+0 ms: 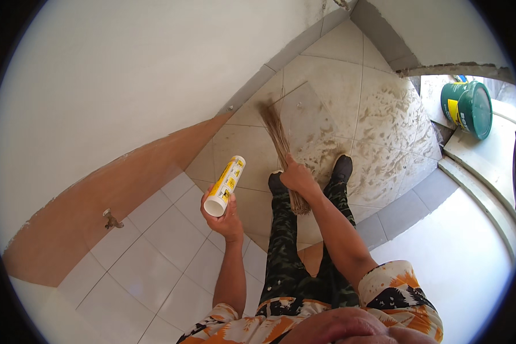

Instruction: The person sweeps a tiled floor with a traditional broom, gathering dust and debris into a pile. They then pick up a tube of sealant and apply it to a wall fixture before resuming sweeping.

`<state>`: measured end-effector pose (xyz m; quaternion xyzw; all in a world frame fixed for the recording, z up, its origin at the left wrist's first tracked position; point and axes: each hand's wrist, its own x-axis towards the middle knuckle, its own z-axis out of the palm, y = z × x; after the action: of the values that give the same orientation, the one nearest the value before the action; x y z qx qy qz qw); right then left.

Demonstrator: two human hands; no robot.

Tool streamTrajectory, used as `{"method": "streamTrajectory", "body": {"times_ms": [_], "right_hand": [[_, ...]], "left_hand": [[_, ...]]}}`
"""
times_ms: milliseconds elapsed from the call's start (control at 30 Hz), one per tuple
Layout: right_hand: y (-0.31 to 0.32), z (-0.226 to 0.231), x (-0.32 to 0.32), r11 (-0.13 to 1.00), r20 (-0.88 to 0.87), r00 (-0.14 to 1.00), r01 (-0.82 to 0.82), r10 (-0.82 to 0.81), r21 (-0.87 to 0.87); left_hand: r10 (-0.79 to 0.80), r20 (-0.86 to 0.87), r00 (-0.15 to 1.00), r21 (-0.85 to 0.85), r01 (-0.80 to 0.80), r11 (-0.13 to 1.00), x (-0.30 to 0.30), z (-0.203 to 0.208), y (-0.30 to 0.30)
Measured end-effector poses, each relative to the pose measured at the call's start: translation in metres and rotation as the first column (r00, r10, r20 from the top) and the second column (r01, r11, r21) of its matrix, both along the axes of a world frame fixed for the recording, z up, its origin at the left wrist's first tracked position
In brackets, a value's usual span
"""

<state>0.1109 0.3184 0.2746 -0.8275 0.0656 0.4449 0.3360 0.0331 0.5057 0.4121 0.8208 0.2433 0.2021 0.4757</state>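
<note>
Left hand: the left hand [228, 222] has its fingers curled around the near end of a white plastic cartridge tube with yellow printed panels [226, 186]; this presumably leaves the rest clear of the palm.
Tube: held off the floor in front of the body, tilted, hollow end towards the wearer, apart from the broom.
Right hand: the right hand [298, 179] has its fingers pressed together around a brown bundled-twig broom [277, 129], probably for control of the twigs.
Broom: spread tips point away over the dusty beige tiled floor [327, 63]; they are blurred, so contact cannot be told.
Green plastic bucket [467, 109]: right, well apart, seemingly out of the broom's way.
</note>
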Motion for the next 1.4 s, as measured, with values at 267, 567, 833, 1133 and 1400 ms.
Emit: {"method": "streamTrajectory", "body": {"times_ms": [267, 567, 833, 1133, 1400], "right_hand": [[-0.011, -0.03, -0.022, 0.989, -0.005, 0.99, 0.142, -0.142, 0.037], [-0.039, 0.012, -0.031, 0.976, -0.063, 0.998, -0.039, 0.026, -0.212], [-0.04, 0.061, 0.103, 0.94, -0.017, 0.957, -0.289, 0.291, -0.181], [-0.025, 0.02, 0.066, 0.975, 0.097, 0.994, 0.062, -0.043, -0.212], [0.064, -0.006, -0.086, 0.949, -0.108, 0.948, -0.282, 0.298, 0.141]], "left_hand": [[0.048, 0.056, 0.997, 0.0, -0.048, 0.999, -0.008, 0.034, 0.023], [0.018, 0.034, 0.999, 0.017, -0.018, 1.0, -0.018, 0.037, 0.038], [0.058, 0.058, 0.997, -0.012, -0.057, 0.998, -0.037, 0.046, 0.05], [0.04, 0.12, 0.992, 0.024, -0.043, 0.999, -0.053, 0.059, 0.07], [0.048, 0.085, 0.995, 0.049, -0.052, 0.997, -0.065, 0.053, 0.084]]}}
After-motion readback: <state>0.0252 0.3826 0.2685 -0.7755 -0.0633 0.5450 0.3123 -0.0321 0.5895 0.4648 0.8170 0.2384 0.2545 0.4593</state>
